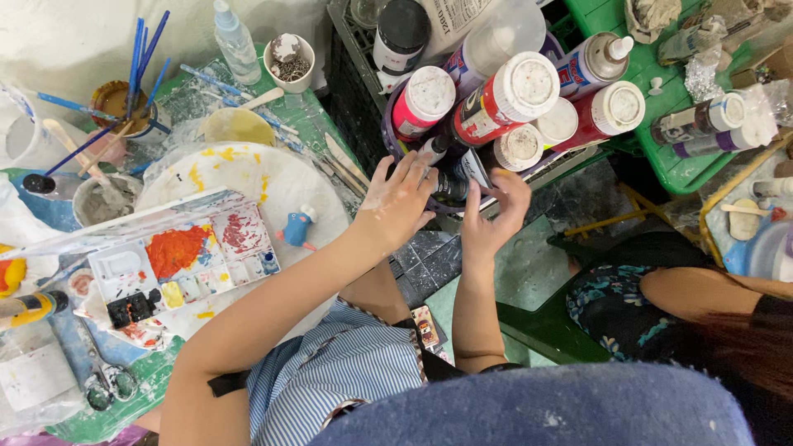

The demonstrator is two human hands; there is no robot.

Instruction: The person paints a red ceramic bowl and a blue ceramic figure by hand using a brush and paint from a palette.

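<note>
Green paint-spattered surface [178, 111] lay at left w/ a round white plastic palette [248, 186]. A purple tub of white-capped paint bottles [512, 99] stood just beside it. Left hand [401, 202], fingers spread, and right hand [496, 211], fingers curled, held a small dark-labelled paint bottle [450, 177] at tub's edge.

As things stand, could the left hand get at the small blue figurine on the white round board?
Probably yes. The left hand is at the paint bottles, and the blue figurine stands just beside its forearm on the white board, with nothing covering it; the hand would only need to pull back.
</note>
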